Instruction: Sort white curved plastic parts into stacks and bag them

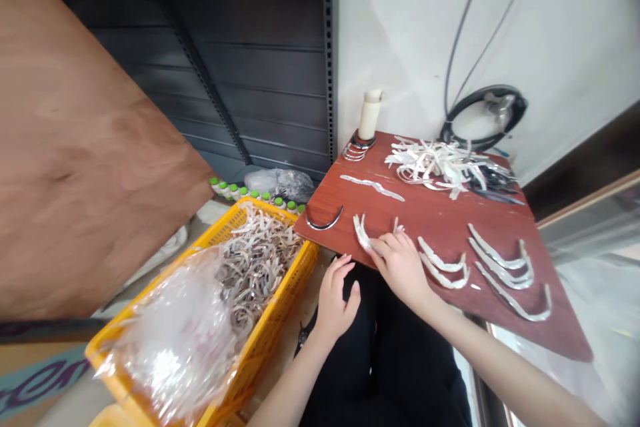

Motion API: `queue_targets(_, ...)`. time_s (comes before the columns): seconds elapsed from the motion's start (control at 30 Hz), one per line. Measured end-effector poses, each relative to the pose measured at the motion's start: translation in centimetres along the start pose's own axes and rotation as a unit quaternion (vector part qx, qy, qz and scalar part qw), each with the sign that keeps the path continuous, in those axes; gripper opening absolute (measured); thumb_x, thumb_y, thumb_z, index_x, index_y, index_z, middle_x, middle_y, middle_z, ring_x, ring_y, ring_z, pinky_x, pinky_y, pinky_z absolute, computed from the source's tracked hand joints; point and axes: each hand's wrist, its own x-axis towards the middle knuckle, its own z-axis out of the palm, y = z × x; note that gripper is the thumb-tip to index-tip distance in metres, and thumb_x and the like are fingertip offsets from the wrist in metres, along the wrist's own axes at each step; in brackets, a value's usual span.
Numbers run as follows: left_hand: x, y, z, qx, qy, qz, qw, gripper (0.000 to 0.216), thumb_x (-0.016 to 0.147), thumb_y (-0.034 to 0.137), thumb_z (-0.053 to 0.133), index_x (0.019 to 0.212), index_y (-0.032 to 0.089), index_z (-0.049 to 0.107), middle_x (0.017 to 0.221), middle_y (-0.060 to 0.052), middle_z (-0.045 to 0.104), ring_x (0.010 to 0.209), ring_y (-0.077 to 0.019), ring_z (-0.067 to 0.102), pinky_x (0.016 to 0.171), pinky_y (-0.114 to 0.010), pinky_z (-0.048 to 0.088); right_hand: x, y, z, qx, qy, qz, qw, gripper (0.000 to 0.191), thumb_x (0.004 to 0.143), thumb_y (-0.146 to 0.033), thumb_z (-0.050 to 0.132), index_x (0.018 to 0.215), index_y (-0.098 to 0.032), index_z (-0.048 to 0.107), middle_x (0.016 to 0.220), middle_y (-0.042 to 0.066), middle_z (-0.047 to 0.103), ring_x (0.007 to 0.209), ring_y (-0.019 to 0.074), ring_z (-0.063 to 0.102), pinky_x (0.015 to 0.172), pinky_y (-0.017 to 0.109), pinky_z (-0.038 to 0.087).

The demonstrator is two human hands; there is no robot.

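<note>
My right hand (403, 267) is at the near edge of the red-brown board (400, 210), its fingers closed on curved strips in whitish covering (362, 232). The strips' middle is hidden under the fingers. My left hand (337, 299) is held just off the board's edge, its fingers apart and nothing in it. Left of the right hand lies a shiny black curved strip (327, 224). More whitish curved strips (445, 270) rest to its right, with another group (505, 263) beyond. A flat, crinkled white strip (373, 185) lies farther back.
A heap of white peelings (440, 167) sits at the board's back, near coiled black cable (483, 117). A cream cylinder (370, 117) stands at the back corner. At left, a yellow crate (273, 303) holds many curved pieces and clear plastic (175, 333). Green-capped bottles (255, 195) line up behind it.
</note>
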Motion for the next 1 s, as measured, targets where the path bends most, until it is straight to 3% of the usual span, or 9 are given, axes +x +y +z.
queue_targets(0.13, -3.0, -3.4, -2.4, 0.081, 0.000, -0.047, 0.996, 0.036, 0.092, 0.023, 0.050, 0.127, 0.024, 0.052, 0.131, -0.010, 0.058, 0.126, -0.0222, 0.054, 0.107, -0.048, 0.046, -1.0, 0.4, 1.2, -0.005, 0.035, -0.011, 0.999, 0.026, 0.099, -0.030, 0.047, 0.103, -0.019, 0.069, 0.092, 0.007, 0.066, 0.094, 0.0246, 0.055, 0.109, 0.049, 0.030)
queue_targets(0.27, -6.7, -10.0, -7.4, 0.221, 0.037, -0.188, 0.956, 0.037, 0.091, 0.029, 0.049, 0.127, 0.020, 0.052, 0.135, -0.012, 0.055, 0.130, -0.0244, 0.049, 0.110, -0.049, 0.041, -1.4, 0.8, 2.5, -0.004, 0.073, -0.021, 0.997, 0.025, 0.098, -0.032, 0.047, 0.106, -0.019, 0.068, 0.097, 0.009, 0.066, 0.097, 0.0257, 0.056, 0.109, 0.053, 0.030)
queue_targets(0.47, -13.0, -18.7, -15.5, 0.350, 0.137, -0.399, 0.836, 0.054, 0.091, 0.033, 0.045, 0.138, 0.007, 0.042, 0.144, -0.028, 0.042, 0.140, -0.0381, 0.036, 0.111, -0.063, 0.029, -1.9, 0.6, 3.2, -0.001, 0.104, -0.011, 0.995, 0.030, 0.096, -0.035, 0.050, 0.110, -0.015, 0.066, 0.106, 0.014, 0.066, 0.104, 0.0298, 0.056, 0.107, 0.053, 0.034)
queue_targets(0.6, -15.2, -22.1, -19.0, 0.380, 0.145, -0.473, 0.782, 0.056, 0.093, 0.037, 0.050, 0.140, 0.007, 0.042, 0.148, -0.026, 0.039, 0.141, -0.0381, 0.033, 0.113, -0.061, 0.028, -2.0, 0.6, 3.4, 0.013, 0.112, -0.007, 0.994, 0.033, 0.096, -0.038, 0.048, 0.111, -0.015, 0.066, 0.106, 0.015, 0.066, 0.106, 0.0323, 0.057, 0.105, 0.053, 0.035)
queue_targets(0.73, -14.3, -24.9, -21.2, 0.372, 0.130, -0.487, 0.779, 0.049, 0.092, 0.039, 0.059, 0.135, 0.018, 0.049, 0.145, -0.013, 0.046, 0.132, -0.0308, 0.045, 0.109, -0.058, 0.038, -2.1, 0.6, 3.8, 0.026, 0.113, 0.007, 0.993, 0.035, 0.097, -0.040, 0.046, 0.113, -0.015, 0.065, 0.109, 0.016, 0.066, 0.110, 0.0340, 0.056, 0.103, 0.052, 0.036)
queue_targets(0.8, -12.8, -26.2, -21.8, 0.359, 0.119, -0.482, 0.790, 0.046, 0.091, 0.038, 0.060, 0.132, 0.019, 0.052, 0.142, -0.011, 0.048, 0.127, -0.0290, 0.050, 0.105, -0.056, 0.042, -2.2, 0.7, 4.0, 0.030, 0.109, 0.011, 0.993, 0.037, 0.097, -0.041, 0.045, 0.113, -0.015, 0.065, 0.109, 0.016, 0.066, 0.111, 0.0348, 0.055, 0.100, 0.051, 0.038)
queue_targets(1.0, -6.8, -29.1, -21.1, 0.302, 0.127, -0.487, 0.809, 0.042, 0.092, 0.037, 0.060, 0.129, 0.018, 0.054, 0.135, -0.011, 0.053, 0.119, -0.0261, 0.056, 0.099, -0.051, 0.049, -2.2, 0.7, 4.3, 0.030, 0.105, 0.015, 0.994, 0.039, 0.097, -0.044, 0.044, 0.114, -0.016, 0.065, 0.108, 0.016, 0.067, 0.111, 0.0361, 0.056, 0.096, 0.051, 0.039)
